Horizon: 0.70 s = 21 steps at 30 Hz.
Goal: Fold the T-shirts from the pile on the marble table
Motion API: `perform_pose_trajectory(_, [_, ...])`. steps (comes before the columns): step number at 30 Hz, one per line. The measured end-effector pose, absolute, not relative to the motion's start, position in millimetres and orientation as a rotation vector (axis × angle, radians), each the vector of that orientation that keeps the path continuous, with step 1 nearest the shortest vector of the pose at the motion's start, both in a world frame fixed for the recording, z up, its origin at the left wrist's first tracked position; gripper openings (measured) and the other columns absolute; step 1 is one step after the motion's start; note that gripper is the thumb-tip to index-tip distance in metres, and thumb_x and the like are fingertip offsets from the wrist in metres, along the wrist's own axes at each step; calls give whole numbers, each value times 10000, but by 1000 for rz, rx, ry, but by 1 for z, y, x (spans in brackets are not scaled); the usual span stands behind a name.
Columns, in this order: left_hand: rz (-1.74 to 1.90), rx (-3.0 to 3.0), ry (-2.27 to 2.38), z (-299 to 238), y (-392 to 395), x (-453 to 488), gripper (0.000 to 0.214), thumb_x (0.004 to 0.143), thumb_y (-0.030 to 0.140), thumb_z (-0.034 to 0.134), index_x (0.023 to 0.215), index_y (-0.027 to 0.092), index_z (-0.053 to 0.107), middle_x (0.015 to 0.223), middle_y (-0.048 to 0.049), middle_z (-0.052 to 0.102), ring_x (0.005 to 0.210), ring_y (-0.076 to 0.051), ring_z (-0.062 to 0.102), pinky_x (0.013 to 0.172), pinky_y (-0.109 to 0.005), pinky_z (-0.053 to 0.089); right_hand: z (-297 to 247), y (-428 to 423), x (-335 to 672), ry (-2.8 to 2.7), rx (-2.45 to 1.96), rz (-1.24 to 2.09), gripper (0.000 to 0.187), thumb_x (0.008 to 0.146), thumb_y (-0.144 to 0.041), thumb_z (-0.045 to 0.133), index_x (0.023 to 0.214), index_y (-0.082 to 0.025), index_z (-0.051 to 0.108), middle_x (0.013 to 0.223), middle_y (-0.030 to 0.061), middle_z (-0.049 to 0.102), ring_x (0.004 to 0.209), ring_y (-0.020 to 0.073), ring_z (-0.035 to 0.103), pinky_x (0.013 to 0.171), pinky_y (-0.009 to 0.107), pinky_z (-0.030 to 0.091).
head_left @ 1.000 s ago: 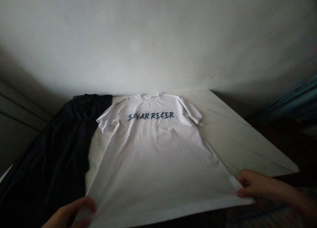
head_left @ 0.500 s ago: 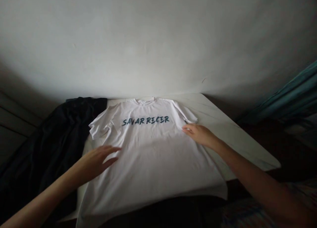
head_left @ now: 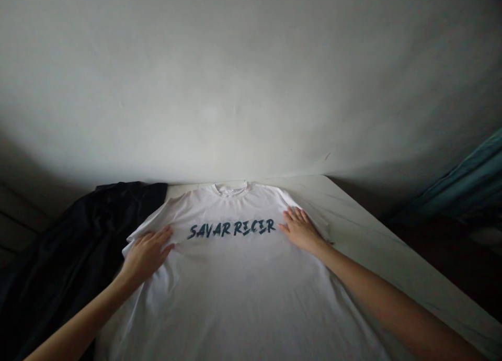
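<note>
White T-shirt lying spread on the worktop, hands on it!

Left hand and right hand press open, gripping nothing, fingers spread either side of the chest print: even, flat pressure suits smoothing. Dark cloth lies just beyond the left hand.

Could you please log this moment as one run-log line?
left hand: on white T-shirt | right hand: on white T-shirt | beside it: dark cloth
</note>
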<state>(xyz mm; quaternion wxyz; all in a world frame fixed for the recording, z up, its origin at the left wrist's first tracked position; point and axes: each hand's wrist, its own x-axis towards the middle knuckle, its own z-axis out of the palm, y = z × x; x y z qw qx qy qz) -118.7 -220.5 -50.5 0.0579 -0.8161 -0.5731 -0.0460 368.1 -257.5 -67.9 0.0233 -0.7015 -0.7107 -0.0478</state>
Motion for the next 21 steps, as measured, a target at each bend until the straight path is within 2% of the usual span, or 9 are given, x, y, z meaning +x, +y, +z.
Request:
perform_pose_trajectory(2, [-90,-2436,-1775,-30,-193,-96,388,934,350,386,972,204,744,1007,-118,756,1008,-315,673,967,-455,460,-57,-222,356,-2182,-2116,-129,453,981,-339,429,1353,-127,579,1444,173,532,1373,292,447,1144,430,315])
perform_pose_trajectory(3, [-114,-2429,-1775,-22,-177,-81,391,940,337,374,907,203,740,945,-116,754,987,-309,673,955,-446,460,-50,-201,351,-2143,-2109,-88,407,981,-291,427,1310,-140,613,1375,164,598,1312,275,516,1111,399,356])
perform_pose_trajectory(5, [-229,-2426,-1778,-10,-139,-53,359,945,308,378,975,205,720,1005,-112,742,1017,-293,660,946,-424,456,-37,-158,344,-2021,-2138,11,352,975,-228,440,1248,-166,653,1260,133,680,1195,249,609,1040,355,418])
perform_pose_trajectory(8, [-324,-2410,-1848,-9,-81,-27,338,933,300,440,1169,195,658,1199,-129,686,1143,-289,603,975,-406,437,-26,-102,344,-1911,-2155,76,321,947,-211,535,1245,-187,650,1271,104,678,1186,229,614,1011,330,431])
perform_pose_trajectory(10, [-315,-2413,-1980,-15,-50,-18,353,926,324,471,1207,200,644,1271,-131,650,1202,-284,564,1002,-398,415,-27,-75,345,-1906,-2150,101,314,928,-233,593,1234,-198,652,1272,90,680,1171,206,622,974,302,450])
perform_pose_trajectory(12, [-287,-2430,-2126,-22,-27,-11,356,920,386,485,1177,225,671,1266,-114,657,1209,-285,555,1001,-401,409,-34,-56,343,-1907,-2149,154,280,916,-271,630,1187,-217,676,1211,61,714,1104,176,655,906,263,475])
perform_pose_trajectory(15, [-252,-2477,-2225,-30,-5,2,346,882,477,535,1071,261,728,1143,-69,724,1151,-288,587,957,-404,420,-43,-38,337,-1924,-2151,237,207,896,-323,665,1086,-259,718,1091,7,758,1000,144,688,814,225,485])
perform_pose_trajectory(18, [-216,-2537,-2240,-34,7,12,288,833,465,609,983,264,750,1033,-36,762,1060,-268,630,912,-389,422,-46,-29,335,-1945,-2165,288,153,867,-353,695,989,-277,750,1007,-8,774,926,151,701,760,229,480])
perform_pose_trajectory(21, [-219,-2557,-2235,-36,11,16,255,839,431,613,980,262,742,1056,-32,760,1063,-263,628,918,-404,398,-44,-26,336,-1967,-2163,265,126,859,-341,701,951,-278,760,993,-1,773,929,165,689,780,248,465])
